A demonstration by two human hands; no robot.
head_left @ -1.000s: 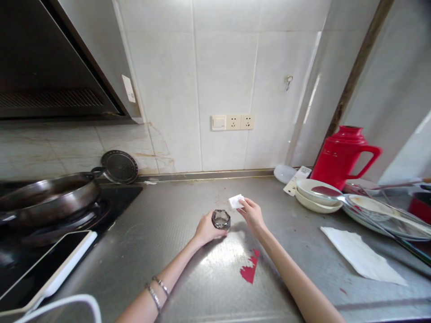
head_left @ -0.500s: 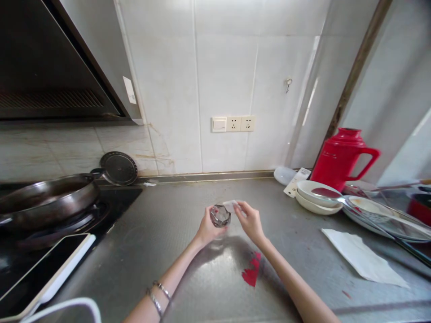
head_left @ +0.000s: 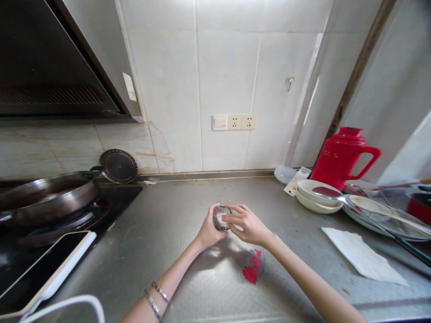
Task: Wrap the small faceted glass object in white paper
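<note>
My left hand (head_left: 209,229) is wrapped round a small faceted clear glass cup (head_left: 216,220), whose mouth faces up toward me. My right hand (head_left: 248,224) is bent over that mouth from the right, fingertips pressing a white piece of tissue (head_left: 222,218) inside the glass. Those fingers cover part of the rim and tissue. Below the hands, a torn red scrap (head_left: 252,269) lies flat on the metal counter (head_left: 161,215).
At left, a steel pan (head_left: 63,193) sits on the stove, near a phone (head_left: 43,269) with a white cable. On the right are a red thermos (head_left: 340,157), stacked white bowls (head_left: 316,204), a plate with utensils, and a folded white paper towel (head_left: 363,255).
My right hand has moved left over the glass, taking the white tissue from beside the rim into the mouth. My left hand keeps the glass in nearly the same place.
</note>
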